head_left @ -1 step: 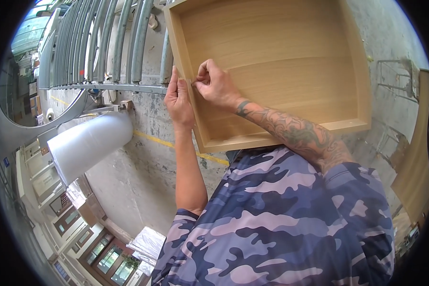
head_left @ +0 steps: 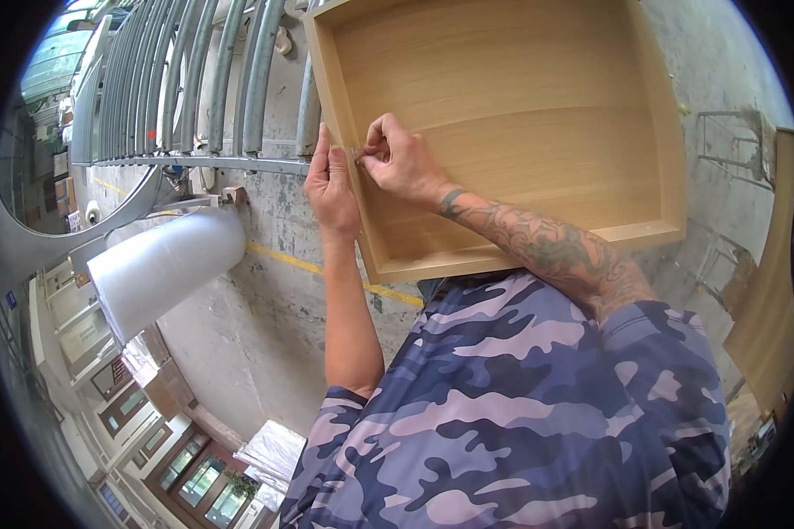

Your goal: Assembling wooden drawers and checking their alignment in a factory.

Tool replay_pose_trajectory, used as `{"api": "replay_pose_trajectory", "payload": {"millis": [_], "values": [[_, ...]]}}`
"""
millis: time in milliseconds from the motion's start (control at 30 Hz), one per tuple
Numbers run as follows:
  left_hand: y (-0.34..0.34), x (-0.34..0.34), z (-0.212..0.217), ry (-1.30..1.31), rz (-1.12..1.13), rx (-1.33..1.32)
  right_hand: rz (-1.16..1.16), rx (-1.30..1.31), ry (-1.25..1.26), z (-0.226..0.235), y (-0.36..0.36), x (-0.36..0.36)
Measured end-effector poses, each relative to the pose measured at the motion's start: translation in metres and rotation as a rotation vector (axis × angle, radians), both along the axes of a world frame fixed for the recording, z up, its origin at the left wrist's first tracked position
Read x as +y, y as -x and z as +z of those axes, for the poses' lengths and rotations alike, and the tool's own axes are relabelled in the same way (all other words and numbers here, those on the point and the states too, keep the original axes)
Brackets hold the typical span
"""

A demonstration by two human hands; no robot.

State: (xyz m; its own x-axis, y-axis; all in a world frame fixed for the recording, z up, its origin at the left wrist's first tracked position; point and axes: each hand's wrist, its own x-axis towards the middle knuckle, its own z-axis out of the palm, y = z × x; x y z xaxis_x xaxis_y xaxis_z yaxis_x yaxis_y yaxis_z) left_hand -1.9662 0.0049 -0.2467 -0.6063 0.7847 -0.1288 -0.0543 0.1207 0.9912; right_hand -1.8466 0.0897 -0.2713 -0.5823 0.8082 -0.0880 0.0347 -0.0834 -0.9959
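Observation:
A shallow, light wooden drawer (head_left: 520, 106) lies open side up in front of me, above my camouflage shirt. My left hand (head_left: 331, 189) rests flat against the outside of the drawer's left wall, fingers together and pointing away from me. My right hand (head_left: 401, 159) reaches across from the tattooed forearm. Its thumb and fingertips are pinched at the top rim of that same wall, right beside my left hand. Whatever small thing sits between the fingertips is too small to make out.
A rack of grey metal rails (head_left: 212, 79) stands to the left of the drawer. Below it lies a white roll of wrapping material (head_left: 163, 264) on the concrete floor with a yellow line (head_left: 282, 256). A wooden panel (head_left: 767, 309) leans at the right.

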Motion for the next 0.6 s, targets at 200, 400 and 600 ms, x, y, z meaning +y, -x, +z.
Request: {"api": "replay_pose_trajectory", "payload": {"millis": [200, 400, 600], "values": [[-0.004, 0.002, 0.006, -0.041, 0.015, 0.010, -0.185, 0.037, 0.146, 0.008, 0.011, 0.004], [0.000, 0.006, 0.001, -0.034, 0.008, 0.027, -0.080, 0.080, 0.039, 0.003, 0.004, 0.005], [-0.002, 0.002, 0.002, -0.044, 0.022, 0.001, -0.107, 0.083, 0.089, 0.007, 0.002, 0.000]]}}
